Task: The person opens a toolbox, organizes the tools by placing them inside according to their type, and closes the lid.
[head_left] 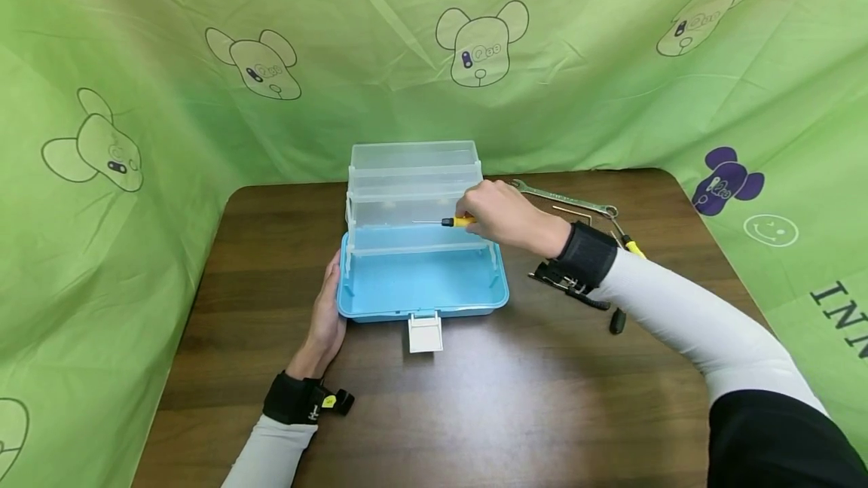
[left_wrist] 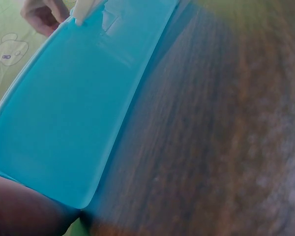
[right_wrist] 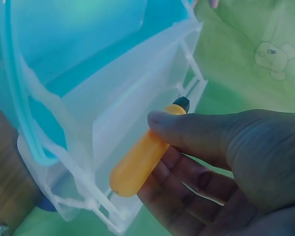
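A blue toolbox stands on the table with its clear stepped trays raised at the back. Against the toolbox's left outer wall rests my left hand, its fingers lying along the side. My right hand holds a small screwdriver above the trays, pinching its yellow handle between thumb and fingers. The thin shaft points left in the head view. A white latch hangs down at the toolbox's front.
Right of the toolbox lie a combination wrench, a hex key and another yellow-handled screwdriver. A black handle end shows below the right forearm, which hides part of that area. Green printed cloth hangs around the wooden table.
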A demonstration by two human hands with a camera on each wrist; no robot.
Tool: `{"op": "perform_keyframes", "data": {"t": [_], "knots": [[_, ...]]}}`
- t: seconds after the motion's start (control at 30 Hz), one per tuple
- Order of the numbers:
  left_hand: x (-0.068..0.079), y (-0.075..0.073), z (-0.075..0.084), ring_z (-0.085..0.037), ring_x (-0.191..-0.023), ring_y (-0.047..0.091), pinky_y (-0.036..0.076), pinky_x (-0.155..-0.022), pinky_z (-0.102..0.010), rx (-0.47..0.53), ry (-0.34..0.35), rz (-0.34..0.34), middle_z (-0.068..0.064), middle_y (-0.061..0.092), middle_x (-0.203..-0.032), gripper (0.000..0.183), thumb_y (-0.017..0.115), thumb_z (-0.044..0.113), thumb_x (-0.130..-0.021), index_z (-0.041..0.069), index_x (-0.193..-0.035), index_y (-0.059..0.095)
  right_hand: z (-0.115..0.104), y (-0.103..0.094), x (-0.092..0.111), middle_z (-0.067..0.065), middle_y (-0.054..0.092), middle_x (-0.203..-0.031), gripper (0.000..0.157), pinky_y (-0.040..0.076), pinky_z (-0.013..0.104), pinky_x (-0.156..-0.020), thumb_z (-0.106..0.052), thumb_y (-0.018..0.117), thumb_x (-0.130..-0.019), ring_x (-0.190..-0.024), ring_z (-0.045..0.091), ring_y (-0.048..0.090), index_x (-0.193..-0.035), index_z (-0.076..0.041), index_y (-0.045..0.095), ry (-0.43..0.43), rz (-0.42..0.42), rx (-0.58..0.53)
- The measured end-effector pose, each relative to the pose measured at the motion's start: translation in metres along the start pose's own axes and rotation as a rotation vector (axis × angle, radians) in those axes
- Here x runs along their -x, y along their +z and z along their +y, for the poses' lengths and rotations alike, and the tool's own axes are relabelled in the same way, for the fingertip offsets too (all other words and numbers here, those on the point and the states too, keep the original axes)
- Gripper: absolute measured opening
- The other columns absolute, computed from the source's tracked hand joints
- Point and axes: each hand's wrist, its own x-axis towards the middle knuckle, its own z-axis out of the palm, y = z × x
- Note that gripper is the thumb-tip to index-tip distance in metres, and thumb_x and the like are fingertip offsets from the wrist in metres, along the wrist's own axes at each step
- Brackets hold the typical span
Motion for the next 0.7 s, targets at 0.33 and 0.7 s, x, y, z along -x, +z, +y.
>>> {"op": "perform_keyframes", "data": {"t": [0.33, 0.7], "knots": [[-0.001, 0.000, -0.001, -0.018, -0.162, 0.006, 0.005, -0.132, -0.044, 0.001, 0.008, -0.009, -0.005, 0.007, -0.178, 0.059, 0.019, 0.035, -0.119, 0.010, -0.171, 0.006, -0.001, 0.022, -0.016, 0.006, 0.073, -0.081, 0.009, 0.057, 0.040, -0.064, 0.005, 0.081, -0.088, -0.069, 0.020, 0.059, -0.089, -0.004, 0.081, 0.010, -0.023, -0.043], [-0.001, -0.001, 0.000, -0.017, -0.162, 0.004, 0.004, -0.132, -0.043, -0.004, 0.000, -0.010, -0.004, 0.007, -0.177, 0.059, 0.018, 0.036, -0.119, 0.010, -0.171, 0.006, 0.001, 0.035, -0.023, -0.002, 0.051, -0.070, 0.016, 0.037, 0.030, -0.058, 0.006, 0.080, -0.087, -0.064, 0.015, 0.039, -0.078, -0.007, 0.074, 0.010, -0.056, -0.083]]}}
